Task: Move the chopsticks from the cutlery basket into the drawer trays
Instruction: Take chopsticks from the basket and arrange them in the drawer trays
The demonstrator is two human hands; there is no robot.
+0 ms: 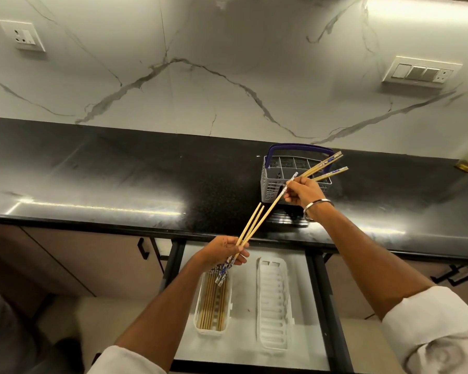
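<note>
A grey cutlery basket (274, 182) with a blue handle stands on the black counter. My right hand (303, 193) is in front of it, shut on one long chopstick (270, 209) that slants down to the left. Three more chopsticks (323, 167) stick out of the basket to the right. My left hand (223, 252) hovers over the open drawer and grips a small bunch of chopsticks (250, 224), tips up. Below it, the left tray (199, 317) holds several chopsticks. The right tray (274, 303) has none in it.
The open drawer (243, 344) has dark metal side rails and a white floor. The black counter (106, 179) runs left and right in front of a marble wall with switch plates (420, 72). Cabinet doors with black handles (143, 248) flank the drawer.
</note>
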